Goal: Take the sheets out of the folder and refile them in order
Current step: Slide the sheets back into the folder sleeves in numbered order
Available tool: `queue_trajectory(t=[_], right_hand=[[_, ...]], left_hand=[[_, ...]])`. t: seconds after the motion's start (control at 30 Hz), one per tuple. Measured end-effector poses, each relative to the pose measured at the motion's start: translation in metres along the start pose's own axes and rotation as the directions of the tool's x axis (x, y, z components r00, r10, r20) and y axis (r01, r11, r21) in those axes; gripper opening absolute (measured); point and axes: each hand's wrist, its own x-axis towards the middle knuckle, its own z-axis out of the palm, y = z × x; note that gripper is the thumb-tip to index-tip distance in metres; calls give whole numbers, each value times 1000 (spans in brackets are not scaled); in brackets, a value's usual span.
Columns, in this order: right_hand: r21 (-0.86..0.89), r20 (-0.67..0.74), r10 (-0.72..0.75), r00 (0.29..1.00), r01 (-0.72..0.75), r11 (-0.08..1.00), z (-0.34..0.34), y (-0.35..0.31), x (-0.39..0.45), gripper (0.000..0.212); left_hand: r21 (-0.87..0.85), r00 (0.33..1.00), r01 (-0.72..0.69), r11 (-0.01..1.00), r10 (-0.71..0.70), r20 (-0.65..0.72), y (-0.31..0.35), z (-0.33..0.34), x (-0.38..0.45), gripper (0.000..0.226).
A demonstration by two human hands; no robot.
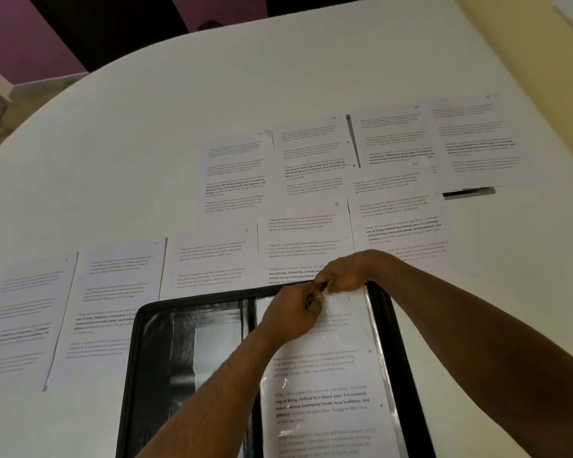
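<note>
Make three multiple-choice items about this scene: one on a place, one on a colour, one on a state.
1. Where is the folder?
A. under the table
B. on the table, nearest the person
C. on a chair

2. What colour is the folder's frame?
A. black
B. red
C. white

3. What are the two hands doing?
A. resting flat
B. holding a pen
C. pinching the top of the sleeve

Answers: B, it lies before the spread sheets. A, its border is black. C, the left hand and right hand meet there, fingers curled.

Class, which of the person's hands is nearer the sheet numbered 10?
Right. The right hand is just below the sheet numbered 10; the left hand is lower, over the folder.
</note>
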Motion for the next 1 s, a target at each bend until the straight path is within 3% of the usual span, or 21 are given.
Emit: queue_trajectory(t=[0.13, 0.37, 0.57, 0.7, 0.83, 1.0], right_hand=[[137, -138, -44, 989, 63, 989, 3, 4, 0, 26], [43, -69, -48, 996, 51, 998, 9, 0, 5, 17], [90, -68, -31, 997, 37, 995, 13, 2, 1, 18], [330, -249, 64, 966, 23, 944, 22, 12, -4, 16], [488, -321, 142, 936, 36, 872, 39, 13, -15, 33], [385, -406, 173, 897, -3, 923, 58, 21, -31, 34]], left_hand=[[6, 1000, 10, 1000, -10, 2, 0, -1, 0, 9], [19, 1000, -13, 1000, 13, -18, 1, 0, -2, 10], [21, 1000, -19, 1000, 19, -18, 3, -2, -3, 9], [33, 1000, 1, 999, -1, -27, 3, -2, -4, 8], [185, 996, 76, 980, -84, 39, -1, -15, -10, 30], [341, 984, 144, 929, -172, 52, -21, -36, -19, 33]])
